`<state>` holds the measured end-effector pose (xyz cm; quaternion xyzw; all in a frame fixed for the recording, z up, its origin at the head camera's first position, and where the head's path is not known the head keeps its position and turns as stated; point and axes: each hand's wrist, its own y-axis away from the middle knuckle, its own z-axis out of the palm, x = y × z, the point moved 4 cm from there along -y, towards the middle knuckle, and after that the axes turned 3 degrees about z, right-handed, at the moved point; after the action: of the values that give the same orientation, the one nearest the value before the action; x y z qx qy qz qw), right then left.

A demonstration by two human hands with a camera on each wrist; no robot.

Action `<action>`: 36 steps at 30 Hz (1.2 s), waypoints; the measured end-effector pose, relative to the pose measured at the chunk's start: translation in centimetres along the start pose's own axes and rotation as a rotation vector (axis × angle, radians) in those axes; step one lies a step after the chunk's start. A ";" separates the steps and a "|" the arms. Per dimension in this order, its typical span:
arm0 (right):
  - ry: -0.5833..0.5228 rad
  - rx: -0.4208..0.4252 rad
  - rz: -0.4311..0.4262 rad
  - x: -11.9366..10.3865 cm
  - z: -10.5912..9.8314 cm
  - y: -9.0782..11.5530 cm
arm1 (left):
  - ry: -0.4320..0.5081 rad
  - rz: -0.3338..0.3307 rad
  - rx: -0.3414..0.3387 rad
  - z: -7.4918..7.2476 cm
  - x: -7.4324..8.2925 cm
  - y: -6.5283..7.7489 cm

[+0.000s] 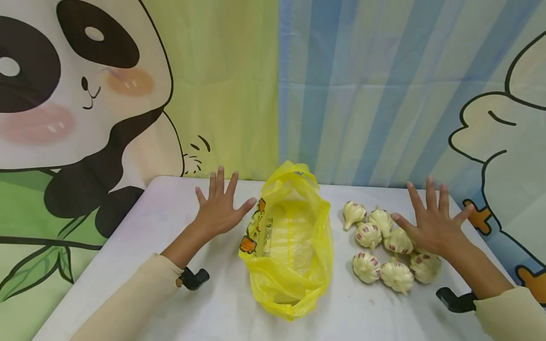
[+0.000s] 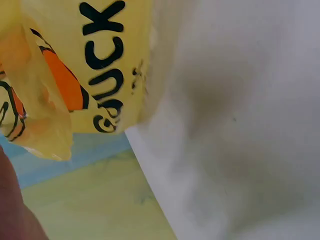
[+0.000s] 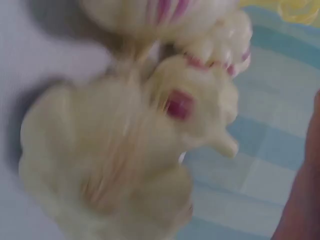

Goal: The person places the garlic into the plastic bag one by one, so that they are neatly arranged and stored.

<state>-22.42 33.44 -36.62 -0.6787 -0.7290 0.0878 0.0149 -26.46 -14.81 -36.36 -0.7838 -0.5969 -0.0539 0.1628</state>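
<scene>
A yellow plastic bag (image 1: 290,237) stands with its mouth open on the white table, its inside facing the head camera. My left hand (image 1: 219,210), fingers spread and straight, hovers just left of the bag and holds nothing. In the left wrist view the bag's printed side (image 2: 110,65) shows dark letters and an orange patch. To the right of the bag lie several garlic bulbs (image 1: 368,234), white with purple-red marks. My right hand (image 1: 439,227) is spread above the right edge of the group, partly hiding some bulbs. A bulb (image 3: 105,155) looms close in the right wrist view.
The white table (image 1: 341,312) reaches back to a printed curtain (image 1: 362,94) behind it. A large panda picture (image 1: 85,94) covers the curtain's left side. Each wrist wears a black camera mount (image 1: 194,279).
</scene>
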 end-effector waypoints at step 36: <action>-1.069 0.075 -0.328 -8.7 1.7 6.4 | 0.734 -0.042 -0.051 1.9 4.4 1.5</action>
<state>-15.66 25.02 -38.36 -0.4166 -0.7274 0.4421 -0.3192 -23.96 -10.48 -37.24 -0.7036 -0.5131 -0.3497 0.3456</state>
